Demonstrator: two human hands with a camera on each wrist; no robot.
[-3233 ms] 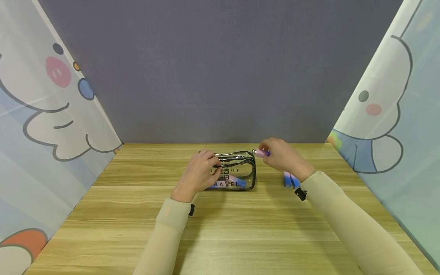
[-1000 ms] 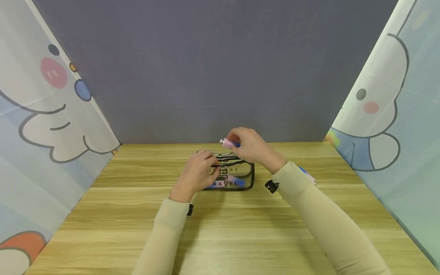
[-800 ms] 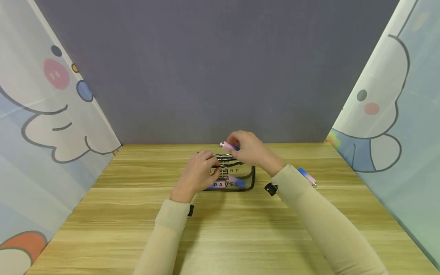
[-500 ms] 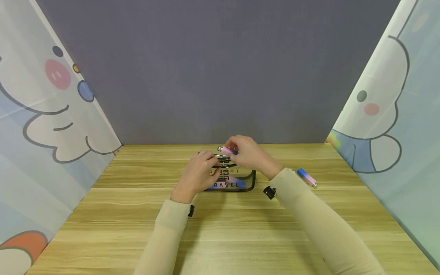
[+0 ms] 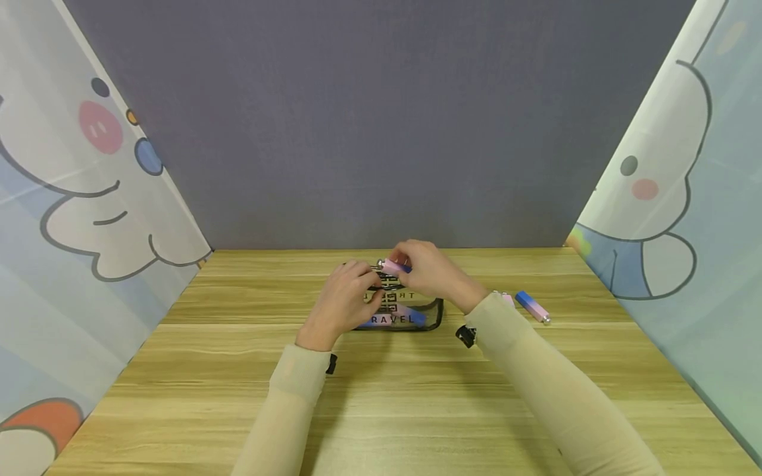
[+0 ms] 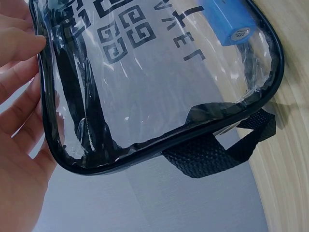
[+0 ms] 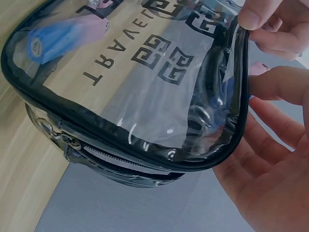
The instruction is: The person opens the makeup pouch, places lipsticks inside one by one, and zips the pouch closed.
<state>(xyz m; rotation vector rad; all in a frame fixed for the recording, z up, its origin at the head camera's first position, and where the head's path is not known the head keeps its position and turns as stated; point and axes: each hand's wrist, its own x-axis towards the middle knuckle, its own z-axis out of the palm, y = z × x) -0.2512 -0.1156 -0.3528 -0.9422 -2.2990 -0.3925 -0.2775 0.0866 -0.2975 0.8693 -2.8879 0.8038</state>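
A clear zip pouch [image 5: 389, 307] with black edging and printed lettering stands on the table. My left hand [image 5: 345, 301] pinches its top edge, fingers curled over the black rim. Just above the pouch's opening, my right hand [image 5: 434, 274] pinches a pink-and-blue cosmetic tube [image 5: 391, 267], its silver-capped end pointing left. Fingers cover the tube's blue end. Through the plastic, another blue-and-pink tube [image 7: 63, 38] shows at the pouch's bottom, a small round label on its end. More pink and blue shows behind the lettering; I cannot tell how many tubes are inside.
Right of the pouch, one pink-and-blue tube [image 5: 532, 307] lies on the wooden table [image 5: 393, 410]; the pink end of another [image 5: 508, 299] peeks from behind my right sleeve. A grey panel [image 5: 381, 125] rises behind the table. A black strap [image 6: 203, 154] sticks out from the pouch's side.
My right hand has carried its tube left from beside the pouch to over its opening, then lowered it. My left hand keeps its hold on the rim.
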